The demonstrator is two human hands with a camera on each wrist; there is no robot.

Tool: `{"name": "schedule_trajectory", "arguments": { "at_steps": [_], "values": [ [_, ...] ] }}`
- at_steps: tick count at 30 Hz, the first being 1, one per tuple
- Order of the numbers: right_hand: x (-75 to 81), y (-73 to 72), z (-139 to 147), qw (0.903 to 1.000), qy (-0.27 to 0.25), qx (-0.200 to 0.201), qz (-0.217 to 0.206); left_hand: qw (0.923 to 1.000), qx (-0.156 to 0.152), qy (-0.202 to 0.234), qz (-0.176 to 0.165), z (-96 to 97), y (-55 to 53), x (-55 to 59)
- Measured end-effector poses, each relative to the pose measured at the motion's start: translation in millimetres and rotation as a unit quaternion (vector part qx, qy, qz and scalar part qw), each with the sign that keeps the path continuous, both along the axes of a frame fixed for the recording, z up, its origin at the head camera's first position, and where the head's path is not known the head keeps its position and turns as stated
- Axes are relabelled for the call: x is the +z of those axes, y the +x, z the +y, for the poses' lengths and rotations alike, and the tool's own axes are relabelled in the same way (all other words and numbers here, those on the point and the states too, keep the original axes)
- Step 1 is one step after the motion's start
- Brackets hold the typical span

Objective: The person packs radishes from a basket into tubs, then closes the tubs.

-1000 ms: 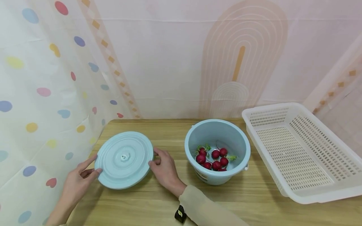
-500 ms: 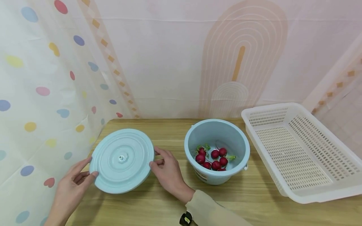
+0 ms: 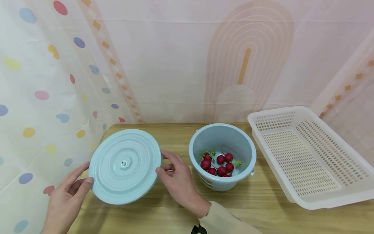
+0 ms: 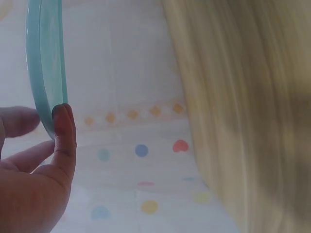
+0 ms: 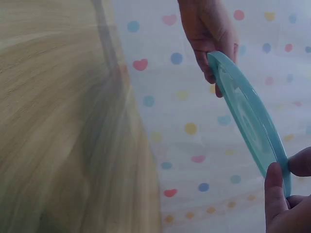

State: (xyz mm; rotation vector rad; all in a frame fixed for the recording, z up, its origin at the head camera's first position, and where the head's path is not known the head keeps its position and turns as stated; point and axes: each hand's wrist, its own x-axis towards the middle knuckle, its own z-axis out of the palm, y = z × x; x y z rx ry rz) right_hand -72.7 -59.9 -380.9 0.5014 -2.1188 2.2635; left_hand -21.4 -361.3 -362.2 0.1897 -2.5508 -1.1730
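Between my two hands is a round light-blue lid with a small knob in its middle, held above the table. My left hand pinches its left edge, thumb on top and fingers beneath. On the opposite edge, my right hand pinches the rim the same way. Both wrist views show the lid clear of the wood. To the right of my right hand stands a light-blue bucket without a cover. Several red radishes, some with green leaf stubs, lie on its bottom.
A white slotted plastic basket stands right of the bucket, close to it. The wooden table ends at a patterned curtain behind and on the left.
The lid has risen off the table toward me, shifting slightly left, with both hands still pinching it. The bucket, radishes and basket stay in place.
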Motion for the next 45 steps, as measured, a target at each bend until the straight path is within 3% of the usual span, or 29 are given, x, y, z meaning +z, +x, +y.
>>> {"name": "schedule_trajectory", "arguments": {
  "at_steps": [8,18,25,32,41,45],
  "values": [
    [17.0,9.4,15.5,0.9998,-0.021,0.001,0.000,0.9992,0.034,0.021,0.007,12.5,1.4,9.2],
    [36.0,18.4,35.7,0.9994,-0.033,-0.001,0.014,0.9966,0.030,0.071,0.028,30.4,3.2,24.0],
    [44.2,23.1,49.9,0.9992,-0.034,-0.007,0.021,0.9844,-0.005,0.170,0.044,42.3,2.4,28.7],
    [48.6,25.4,66.8,0.9992,-0.033,-0.015,0.017,0.9888,-0.028,0.141,0.041,57.6,0.1,32.9],
    [47.8,25.8,85.6,0.9982,-0.026,-0.036,0.039,0.9725,-0.083,0.207,0.066,75.1,-4.1,30.3],
    [46.3,25.5,93.1,0.9970,-0.024,-0.049,0.054,0.9761,-0.084,0.192,0.057,81.3,-5.1,31.5]
  ]
}}
